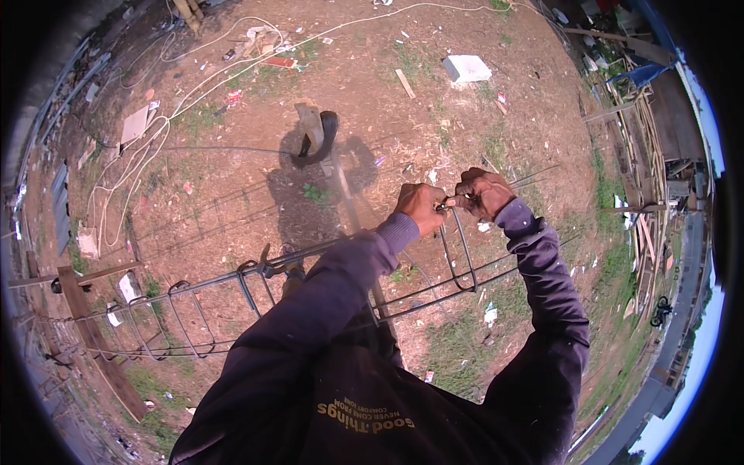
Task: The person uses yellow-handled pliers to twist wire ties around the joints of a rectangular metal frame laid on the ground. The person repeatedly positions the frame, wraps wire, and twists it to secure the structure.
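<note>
Here, toward two o'clock from the middle of the view, the left hand and the right hand meet at the top of a rectangular steel stirrup on a long rebar cage. The left hand is closed, pinching the top corner of the stirrup where it crosses the upper bar. The right hand is clenched just beside it, gripping something small and dark that I cannot make out. The cage runs from eight o'clock toward three o'clock, raised above bare dirt ground. More stirrups hang at eight o'clock. A white block lies at one o'clock.
</note>
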`<state>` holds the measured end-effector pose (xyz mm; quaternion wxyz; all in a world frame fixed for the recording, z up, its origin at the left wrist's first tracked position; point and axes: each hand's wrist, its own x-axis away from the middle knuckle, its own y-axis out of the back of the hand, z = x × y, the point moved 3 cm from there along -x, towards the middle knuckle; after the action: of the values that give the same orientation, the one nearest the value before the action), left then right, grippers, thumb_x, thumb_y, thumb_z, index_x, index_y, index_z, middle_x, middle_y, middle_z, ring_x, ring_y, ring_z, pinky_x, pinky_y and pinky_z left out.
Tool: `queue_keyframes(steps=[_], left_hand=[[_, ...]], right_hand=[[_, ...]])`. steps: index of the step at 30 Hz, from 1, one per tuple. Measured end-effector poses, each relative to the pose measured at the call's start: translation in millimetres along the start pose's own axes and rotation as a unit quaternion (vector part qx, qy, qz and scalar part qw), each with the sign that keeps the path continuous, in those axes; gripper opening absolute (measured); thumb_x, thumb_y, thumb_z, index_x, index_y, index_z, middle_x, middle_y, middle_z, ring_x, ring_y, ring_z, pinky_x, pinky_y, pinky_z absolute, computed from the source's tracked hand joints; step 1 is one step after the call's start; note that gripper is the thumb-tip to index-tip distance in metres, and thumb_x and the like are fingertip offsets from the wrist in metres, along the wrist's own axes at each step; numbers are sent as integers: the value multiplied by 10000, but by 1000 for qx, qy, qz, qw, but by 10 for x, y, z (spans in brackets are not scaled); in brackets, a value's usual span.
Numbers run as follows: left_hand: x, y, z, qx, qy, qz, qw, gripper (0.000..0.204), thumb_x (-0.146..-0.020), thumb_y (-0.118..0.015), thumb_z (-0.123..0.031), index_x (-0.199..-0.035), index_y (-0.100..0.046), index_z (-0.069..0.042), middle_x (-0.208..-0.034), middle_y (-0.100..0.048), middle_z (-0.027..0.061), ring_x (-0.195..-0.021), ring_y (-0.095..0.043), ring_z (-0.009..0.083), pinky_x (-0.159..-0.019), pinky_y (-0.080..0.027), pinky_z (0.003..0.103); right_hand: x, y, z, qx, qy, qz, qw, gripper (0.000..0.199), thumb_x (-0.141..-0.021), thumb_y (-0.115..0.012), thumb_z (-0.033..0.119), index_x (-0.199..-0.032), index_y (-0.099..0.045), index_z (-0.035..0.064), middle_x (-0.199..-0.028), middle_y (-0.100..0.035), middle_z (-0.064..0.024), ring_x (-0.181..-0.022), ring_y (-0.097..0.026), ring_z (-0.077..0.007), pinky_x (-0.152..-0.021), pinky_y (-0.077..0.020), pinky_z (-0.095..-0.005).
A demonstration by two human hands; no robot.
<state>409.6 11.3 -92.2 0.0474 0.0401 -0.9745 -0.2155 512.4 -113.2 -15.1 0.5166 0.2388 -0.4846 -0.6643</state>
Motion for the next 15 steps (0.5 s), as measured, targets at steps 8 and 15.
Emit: queue_keyframes(steps=[8, 15], left_hand=[[-58, -3, 68, 48, 46, 21, 998, 356, -663, -826, -226, -948, -704, -50, -904, -720, 129, -863, -698, 270, -807, -541, 354], [557, 567, -362, -204, -23, 12, 979, 562, -779, -734, -270, -1263, -543, -56, -1147, -670, 115, -1128, -599, 284, -1076, -342, 511]], right_hand=[[-50, -348, 44, -20, -283, -35, 958, 333, -741, -750, 363, -789, -730, 34, -801, -685, -194, -802, -677, -337, -754, -526, -406], [-340, -219, 178, 120, -341, 86, 928, 318, -745, -679, 355, -872, -750, 72, -976, -718, -167, -949, -687, -325, -880, -535, -419]])
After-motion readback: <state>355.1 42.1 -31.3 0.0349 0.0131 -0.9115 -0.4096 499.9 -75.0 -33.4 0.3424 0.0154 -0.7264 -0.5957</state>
